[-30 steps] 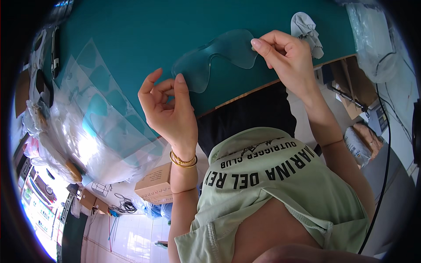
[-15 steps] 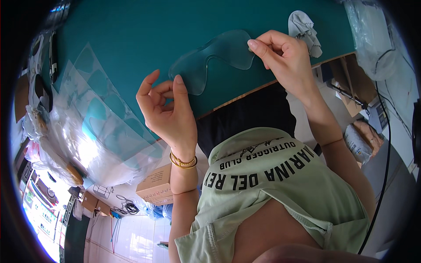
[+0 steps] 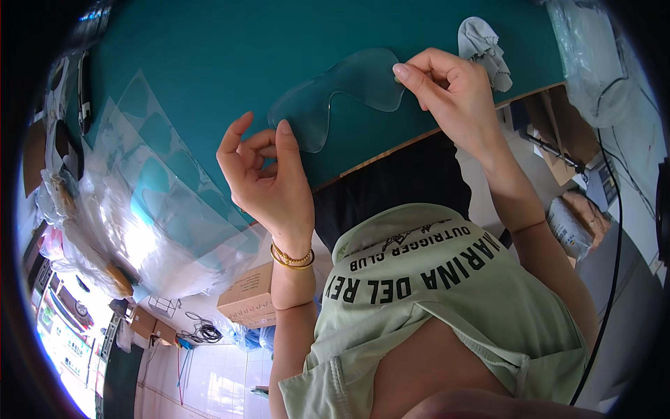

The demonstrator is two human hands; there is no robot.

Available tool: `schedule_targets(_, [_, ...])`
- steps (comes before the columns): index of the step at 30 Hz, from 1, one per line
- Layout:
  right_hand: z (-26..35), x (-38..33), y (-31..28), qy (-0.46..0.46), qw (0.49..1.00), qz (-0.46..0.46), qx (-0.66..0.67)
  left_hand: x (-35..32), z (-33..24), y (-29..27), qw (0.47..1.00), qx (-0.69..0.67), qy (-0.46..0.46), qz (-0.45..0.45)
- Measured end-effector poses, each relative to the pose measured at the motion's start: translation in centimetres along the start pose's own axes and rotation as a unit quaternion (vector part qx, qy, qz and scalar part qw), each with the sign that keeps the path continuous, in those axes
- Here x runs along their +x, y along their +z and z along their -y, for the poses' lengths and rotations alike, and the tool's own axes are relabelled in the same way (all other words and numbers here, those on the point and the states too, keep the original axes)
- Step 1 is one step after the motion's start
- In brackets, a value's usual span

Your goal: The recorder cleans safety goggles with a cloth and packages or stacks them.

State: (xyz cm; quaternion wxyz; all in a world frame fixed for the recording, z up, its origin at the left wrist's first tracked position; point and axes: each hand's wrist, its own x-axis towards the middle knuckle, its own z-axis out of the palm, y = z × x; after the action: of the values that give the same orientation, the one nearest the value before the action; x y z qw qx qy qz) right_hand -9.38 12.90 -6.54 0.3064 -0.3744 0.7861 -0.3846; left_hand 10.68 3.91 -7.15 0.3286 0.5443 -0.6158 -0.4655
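A clear, curved goggle lens (image 3: 337,79) with a nose notch is held up over the green tabletop (image 3: 209,42). My right hand (image 3: 453,91) pinches its right end between thumb and curled fingers. At the lens's left end, my left hand (image 3: 269,171) has its thumb over the edge and the other fingers curled behind, with the index finger raised. The exact contact of those fingers is partly hidden. Beyond my right hand, a crumpled grey cloth (image 3: 485,52) lies on the table.
Clear plastic sheets with lens-shaped cut-outs (image 3: 167,140) lie at the left, beside crumpled plastic bags (image 3: 105,209). Bagged material (image 3: 590,63) stands at the right edge. A cardboard box (image 3: 248,293) is on the floor, and a black cable (image 3: 618,230) hangs at the right.
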Motion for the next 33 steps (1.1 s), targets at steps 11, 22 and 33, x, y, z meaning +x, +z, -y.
schedule_targets(11, [2.1, 2.6, -2.4, -0.082, 0.973, -0.045, -0.213, -0.2, -0.1, 0.1, 0.999, 0.033, 0.009, 0.0])
schedule_targets(22, [5.0, 9.2, -4.3, -0.087, 0.92, -0.099, -0.37, -0.1, -0.4, 0.7, 0.999, 0.026, 0.024, -0.002])
schedule_targets(33, [4.7, 0.5, 0.3, -0.125, 0.959, -0.03, -0.252, -0.2, 0.1, 0.5, 0.998, 0.043, 0.042, -0.007])
